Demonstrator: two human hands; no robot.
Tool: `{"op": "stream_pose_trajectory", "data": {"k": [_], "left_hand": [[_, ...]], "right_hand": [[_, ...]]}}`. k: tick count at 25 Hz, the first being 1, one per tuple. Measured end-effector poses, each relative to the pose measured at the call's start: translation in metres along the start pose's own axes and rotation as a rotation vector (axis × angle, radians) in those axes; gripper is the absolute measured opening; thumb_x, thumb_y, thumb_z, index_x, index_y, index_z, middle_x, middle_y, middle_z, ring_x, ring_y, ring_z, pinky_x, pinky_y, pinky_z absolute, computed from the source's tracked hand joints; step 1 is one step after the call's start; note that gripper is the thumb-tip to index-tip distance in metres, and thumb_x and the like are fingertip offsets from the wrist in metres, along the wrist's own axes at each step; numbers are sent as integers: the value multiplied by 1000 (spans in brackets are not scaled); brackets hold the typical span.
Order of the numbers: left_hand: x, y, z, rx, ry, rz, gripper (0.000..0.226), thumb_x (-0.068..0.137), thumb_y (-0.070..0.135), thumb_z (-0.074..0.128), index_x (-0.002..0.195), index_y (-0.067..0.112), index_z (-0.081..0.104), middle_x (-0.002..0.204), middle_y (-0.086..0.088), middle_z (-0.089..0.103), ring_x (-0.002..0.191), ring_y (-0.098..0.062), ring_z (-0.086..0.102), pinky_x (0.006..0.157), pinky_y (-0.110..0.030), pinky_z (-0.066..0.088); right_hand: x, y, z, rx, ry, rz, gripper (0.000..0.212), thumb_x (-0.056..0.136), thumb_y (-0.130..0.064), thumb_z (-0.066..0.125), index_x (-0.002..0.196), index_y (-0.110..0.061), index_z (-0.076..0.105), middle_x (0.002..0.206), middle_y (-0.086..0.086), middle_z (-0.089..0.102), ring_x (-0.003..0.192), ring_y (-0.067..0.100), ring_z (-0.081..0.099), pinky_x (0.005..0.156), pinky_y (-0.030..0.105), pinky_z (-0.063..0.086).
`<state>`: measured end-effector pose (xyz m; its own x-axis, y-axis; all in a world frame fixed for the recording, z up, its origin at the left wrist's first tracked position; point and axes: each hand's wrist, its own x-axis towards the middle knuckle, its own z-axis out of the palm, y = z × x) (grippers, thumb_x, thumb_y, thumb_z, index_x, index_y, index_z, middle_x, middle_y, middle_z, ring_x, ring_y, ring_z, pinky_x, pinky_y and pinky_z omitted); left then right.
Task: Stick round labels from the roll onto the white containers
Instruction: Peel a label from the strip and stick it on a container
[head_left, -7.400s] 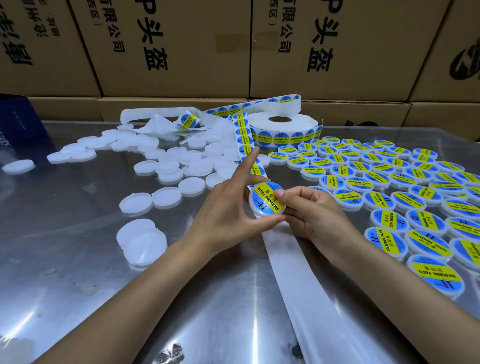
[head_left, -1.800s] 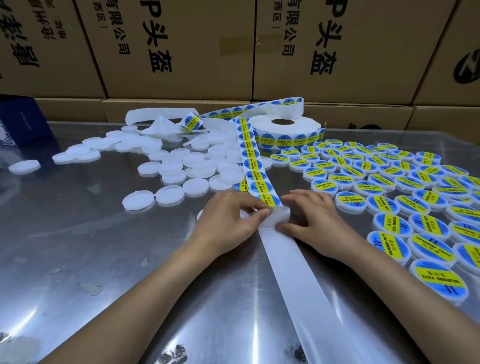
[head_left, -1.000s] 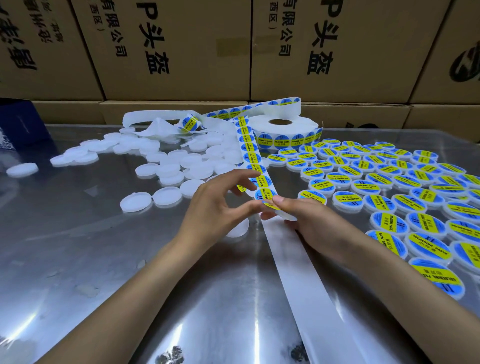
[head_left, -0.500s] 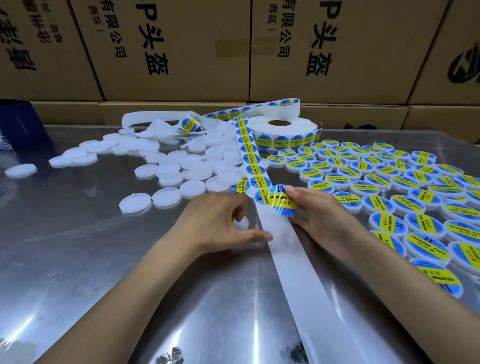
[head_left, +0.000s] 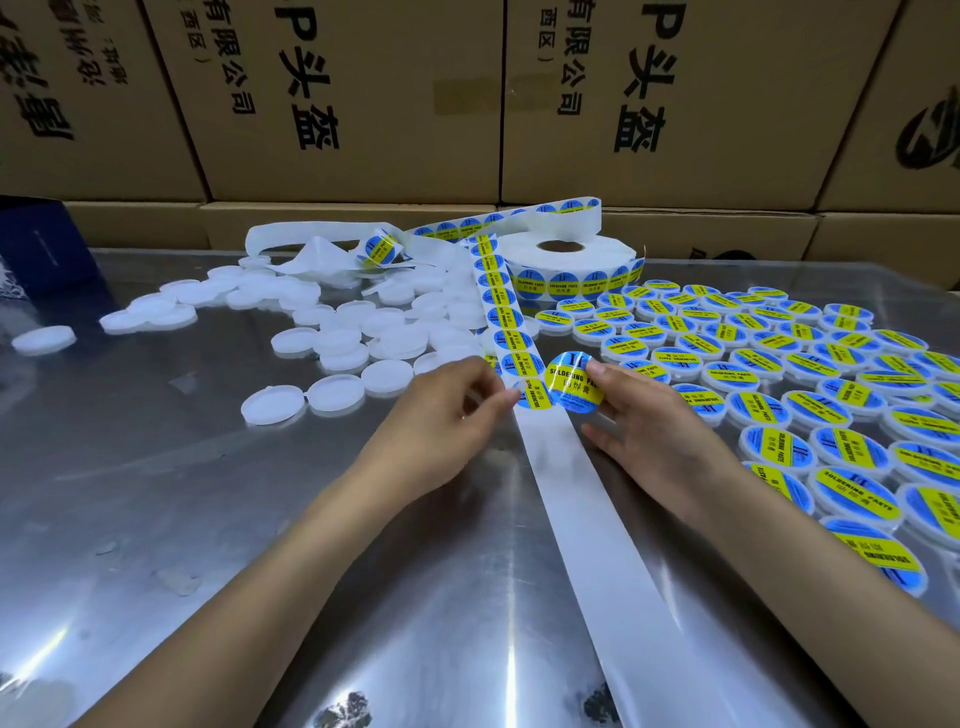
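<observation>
Fingertips of the left hand (head_left: 441, 415) hide whatever lies beneath them; they pinch the label strip (head_left: 506, 312) at its last sticker. At 3 o'clock of it, the right hand (head_left: 649, 431) pinches a peeled round label (head_left: 574, 382) by its edge (print partly lost to glare). Blank white containers (head_left: 332, 343) lie at 10 o'clock on the counter (head_left: 208, 519), the roll (head_left: 566, 260) at 12, labelled containers (head_left: 769, 405) at 3, cut off by the frame.
</observation>
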<state>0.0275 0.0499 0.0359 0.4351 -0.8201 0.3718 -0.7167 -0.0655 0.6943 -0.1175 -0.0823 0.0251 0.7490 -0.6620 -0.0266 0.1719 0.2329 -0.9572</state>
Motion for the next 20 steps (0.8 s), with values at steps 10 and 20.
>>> {"op": "stream_pose_trajectory", "data": {"k": [10,20], "left_hand": [[-4,17,12,-1051,-156,-447,23,96,27,45,105,15,63,87,1,73,72,-10,70,59,-22,56],[-7,20,17,-1139,-199,-474,22,96,27,46,101,18,65,89,-2,73,73,-12,71,51,-19,52]], "right_hand": [[-3,4,8,77,-78,-59,44,71,-34,69,106,-9,64,109,9,69,104,21,64,95,35,48],[-5,8,10,10,-57,-116,11,68,-33,70,66,-23,68,86,1,73,77,9,68,67,19,54]]}}
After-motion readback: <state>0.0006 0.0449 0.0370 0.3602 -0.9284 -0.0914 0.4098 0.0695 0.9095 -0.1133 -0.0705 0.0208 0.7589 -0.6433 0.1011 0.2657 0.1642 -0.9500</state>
